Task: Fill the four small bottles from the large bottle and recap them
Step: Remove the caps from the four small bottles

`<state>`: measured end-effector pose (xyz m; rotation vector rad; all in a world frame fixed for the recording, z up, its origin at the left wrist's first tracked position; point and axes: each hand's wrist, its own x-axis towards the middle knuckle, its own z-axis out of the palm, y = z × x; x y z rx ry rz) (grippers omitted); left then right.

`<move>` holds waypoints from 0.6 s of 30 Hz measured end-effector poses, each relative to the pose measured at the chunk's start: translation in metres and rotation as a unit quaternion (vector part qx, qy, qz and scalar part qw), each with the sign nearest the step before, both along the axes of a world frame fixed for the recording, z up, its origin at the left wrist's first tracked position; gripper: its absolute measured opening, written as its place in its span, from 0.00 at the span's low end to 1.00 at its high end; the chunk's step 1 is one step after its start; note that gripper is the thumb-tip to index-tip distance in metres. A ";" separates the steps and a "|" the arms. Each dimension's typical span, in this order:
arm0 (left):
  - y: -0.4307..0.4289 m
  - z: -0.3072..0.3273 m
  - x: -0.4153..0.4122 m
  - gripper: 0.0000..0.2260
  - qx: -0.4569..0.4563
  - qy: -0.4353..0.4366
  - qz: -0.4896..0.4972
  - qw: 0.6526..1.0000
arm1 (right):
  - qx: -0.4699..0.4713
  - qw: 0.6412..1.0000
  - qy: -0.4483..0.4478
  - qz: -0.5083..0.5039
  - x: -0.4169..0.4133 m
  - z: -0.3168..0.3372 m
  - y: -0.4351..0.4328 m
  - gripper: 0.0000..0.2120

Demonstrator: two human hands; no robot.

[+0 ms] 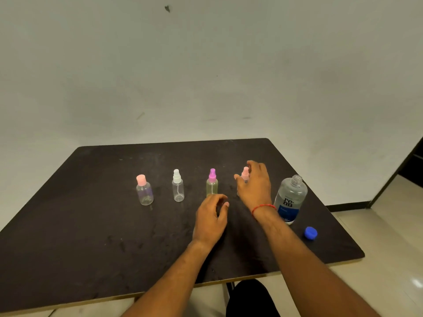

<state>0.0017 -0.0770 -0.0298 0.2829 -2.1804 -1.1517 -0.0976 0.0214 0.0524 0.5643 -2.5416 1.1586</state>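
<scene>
Bare forearms, no sleeves, thin red thread bracelet (263,207) on R wrist, L wrist bare, dark trousers (250,298) at btm.

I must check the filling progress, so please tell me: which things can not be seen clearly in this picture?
- Head view: the right hand hides the body of the rightmost small bottle.
- Liquid levels in the clear bottles: too faint to tell.
- Large bottle label's small print: too small.
</scene>
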 end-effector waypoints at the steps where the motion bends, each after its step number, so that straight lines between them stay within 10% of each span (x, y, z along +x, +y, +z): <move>1: 0.000 0.000 0.001 0.07 -0.004 0.001 0.001 1.000 | 0.013 1.000 -0.010 -0.007 -0.006 0.001 -0.004 0.25; 18: 0.001 0.003 0.002 0.29 -0.003 -0.036 -0.037 0.999 | -0.009 0.995 -0.050 0.088 0.022 0.010 0.008 0.06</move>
